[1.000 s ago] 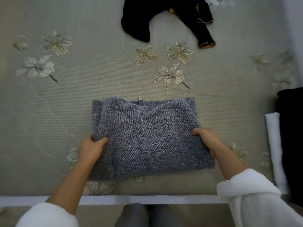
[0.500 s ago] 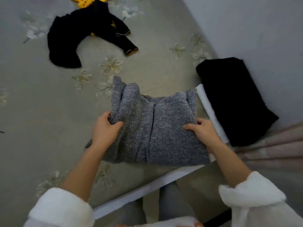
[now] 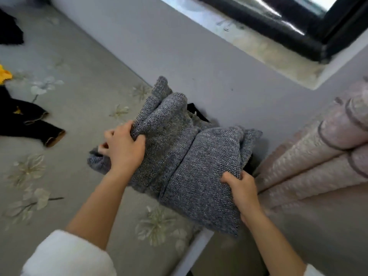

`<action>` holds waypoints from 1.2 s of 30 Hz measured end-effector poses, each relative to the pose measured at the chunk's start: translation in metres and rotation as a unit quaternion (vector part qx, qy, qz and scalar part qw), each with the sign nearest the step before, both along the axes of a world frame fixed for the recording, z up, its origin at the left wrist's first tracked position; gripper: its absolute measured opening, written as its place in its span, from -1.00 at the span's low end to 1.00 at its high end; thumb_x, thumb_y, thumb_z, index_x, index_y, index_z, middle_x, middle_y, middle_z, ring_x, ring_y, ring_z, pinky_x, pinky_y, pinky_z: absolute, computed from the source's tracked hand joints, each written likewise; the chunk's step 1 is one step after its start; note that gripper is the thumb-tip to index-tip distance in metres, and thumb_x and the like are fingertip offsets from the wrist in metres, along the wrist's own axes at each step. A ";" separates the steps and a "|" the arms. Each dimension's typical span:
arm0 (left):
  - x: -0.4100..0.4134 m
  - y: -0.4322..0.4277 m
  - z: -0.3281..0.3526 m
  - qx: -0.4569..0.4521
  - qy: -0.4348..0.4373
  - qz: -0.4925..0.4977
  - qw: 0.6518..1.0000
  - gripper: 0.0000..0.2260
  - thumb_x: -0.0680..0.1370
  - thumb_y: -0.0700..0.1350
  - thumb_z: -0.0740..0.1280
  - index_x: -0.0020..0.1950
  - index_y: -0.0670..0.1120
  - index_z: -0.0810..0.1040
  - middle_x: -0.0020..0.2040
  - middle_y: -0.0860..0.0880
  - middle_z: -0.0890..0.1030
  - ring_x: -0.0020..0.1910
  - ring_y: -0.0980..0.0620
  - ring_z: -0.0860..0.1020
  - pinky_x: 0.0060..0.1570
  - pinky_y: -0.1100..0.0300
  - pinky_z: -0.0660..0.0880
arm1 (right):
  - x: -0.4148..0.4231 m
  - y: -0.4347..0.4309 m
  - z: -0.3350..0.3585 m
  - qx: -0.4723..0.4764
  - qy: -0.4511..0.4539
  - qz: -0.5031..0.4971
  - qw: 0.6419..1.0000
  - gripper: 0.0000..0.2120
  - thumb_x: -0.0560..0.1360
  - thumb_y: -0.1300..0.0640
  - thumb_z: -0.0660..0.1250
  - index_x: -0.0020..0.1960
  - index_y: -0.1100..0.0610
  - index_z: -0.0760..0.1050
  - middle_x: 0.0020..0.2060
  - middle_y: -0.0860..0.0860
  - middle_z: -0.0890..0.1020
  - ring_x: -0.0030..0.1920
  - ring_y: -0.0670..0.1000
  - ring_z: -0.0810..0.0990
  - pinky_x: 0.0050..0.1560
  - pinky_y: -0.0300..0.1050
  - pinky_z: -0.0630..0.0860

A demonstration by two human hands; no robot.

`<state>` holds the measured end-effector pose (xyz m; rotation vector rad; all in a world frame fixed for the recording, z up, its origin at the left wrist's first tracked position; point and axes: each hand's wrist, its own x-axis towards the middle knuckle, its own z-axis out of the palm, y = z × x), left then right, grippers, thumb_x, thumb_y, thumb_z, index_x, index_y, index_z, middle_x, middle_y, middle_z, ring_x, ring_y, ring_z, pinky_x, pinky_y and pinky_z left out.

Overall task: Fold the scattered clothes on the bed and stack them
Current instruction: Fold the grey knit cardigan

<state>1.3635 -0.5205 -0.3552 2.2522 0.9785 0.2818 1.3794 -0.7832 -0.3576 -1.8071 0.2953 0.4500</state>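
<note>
Both hands are holding the folded grey sweater (image 3: 189,160) at the bed's (image 3: 79,100) far corner, close to the wall (image 3: 199,62). The left hand (image 3: 123,148) is gripping the sweater's left side, with its fingers curled into a bunched fold and its thumb pressing on top. The right hand (image 3: 242,191) is pinching the near right edge, thumb on the knit and fingers tucked under it. Between the two hands the sweater is creasing down its middle and sagging, and its near corner is hanging past the bed's white edge. A folded black garment (image 3: 196,111) is peeking out from behind and beneath the sweater, right against the wall; whether the sweater is resting on it or hanging just above it I cannot tell.

Farther left, a loose black top (image 3: 25,122) is lying unfolded on the flowered bedcover, well apart from the sweater, with a bit of yellow cloth (image 3: 4,75) showing at the picture's edge. Pink curtain folds (image 3: 318,156) are bunching at the right, just beside the right hand. White sleeves (image 3: 67,253) are covering both forearms up to the elbows.
</note>
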 end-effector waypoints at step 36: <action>0.074 -0.048 -0.164 0.031 0.287 -0.334 0.897 -0.28 0.55 0.32 0.03 0.55 0.10 -0.26 0.54 -0.14 -0.33 0.50 -0.27 -0.29 0.46 -0.21 -0.04 | 0.064 0.003 -0.135 -0.412 0.009 0.352 0.840 -0.25 0.59 -0.02 0.17 0.55 -0.08 -0.29 0.55 0.07 -0.20 0.54 0.14 -0.06 0.45 0.16 0.16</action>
